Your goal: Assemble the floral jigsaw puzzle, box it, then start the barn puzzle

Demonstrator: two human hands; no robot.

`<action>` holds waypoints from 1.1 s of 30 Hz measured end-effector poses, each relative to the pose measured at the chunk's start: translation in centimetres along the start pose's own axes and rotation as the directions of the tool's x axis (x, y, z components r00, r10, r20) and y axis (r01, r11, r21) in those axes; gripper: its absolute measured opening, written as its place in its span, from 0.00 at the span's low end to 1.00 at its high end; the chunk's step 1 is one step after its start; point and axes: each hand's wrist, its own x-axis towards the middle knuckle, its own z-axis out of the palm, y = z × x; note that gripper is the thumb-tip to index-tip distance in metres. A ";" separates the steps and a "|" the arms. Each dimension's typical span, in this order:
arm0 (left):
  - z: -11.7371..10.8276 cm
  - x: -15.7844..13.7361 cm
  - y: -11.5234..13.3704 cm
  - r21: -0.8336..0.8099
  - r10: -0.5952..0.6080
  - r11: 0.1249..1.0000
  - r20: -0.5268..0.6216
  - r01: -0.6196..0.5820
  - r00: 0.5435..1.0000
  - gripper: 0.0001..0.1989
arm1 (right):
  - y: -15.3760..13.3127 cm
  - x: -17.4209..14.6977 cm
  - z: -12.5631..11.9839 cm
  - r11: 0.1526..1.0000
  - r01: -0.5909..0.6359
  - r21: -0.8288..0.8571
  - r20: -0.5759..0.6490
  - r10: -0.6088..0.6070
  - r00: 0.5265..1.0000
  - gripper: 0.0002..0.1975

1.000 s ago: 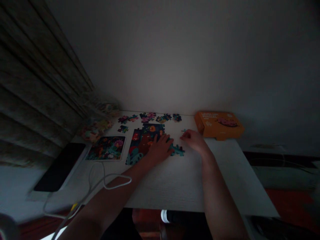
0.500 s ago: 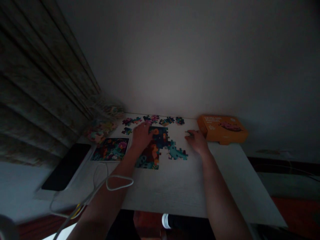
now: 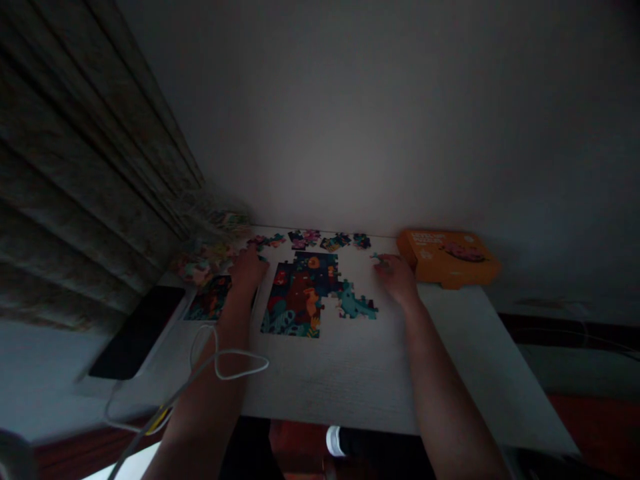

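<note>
My left hand (image 3: 247,268) has its fingers down on a loose dark teal puzzle piece (image 3: 263,259), which is mostly hidden beneath them, left of the partly joined jigsaw puzzle (image 3: 295,297). My right hand (image 3: 397,277) pinches a small puzzle piece (image 3: 376,257) whose light teal tip shows at the fingertips, above the table and near the orange box. A joined teal dinosaur section (image 3: 356,303) adjoins the puzzle's right side. Under my left wrist, partly covered, lies the reference picture (image 3: 207,300).
Loose pieces (image 3: 305,239) lie in clusters along the table's back edge. An orange puzzle box (image 3: 450,257) stands at the back right. A black phone (image 3: 137,333) lies at the left edge, and a white cable (image 3: 235,353) loops over my left forearm.
My left hand has moved left from the top of the joined puzzle to the loose piece, uncovering the puzzle's left part. My right hand stays nearly in place with its piece.
</note>
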 end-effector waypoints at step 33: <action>5.8 -7.6 9.1 -0.876 0.667 0.274 -0.124 -0.397 0.734 0.04 | -6.5 -1.6 -0.6 0.449 -0.620 0.644 0.682 0.030 0.730 0.15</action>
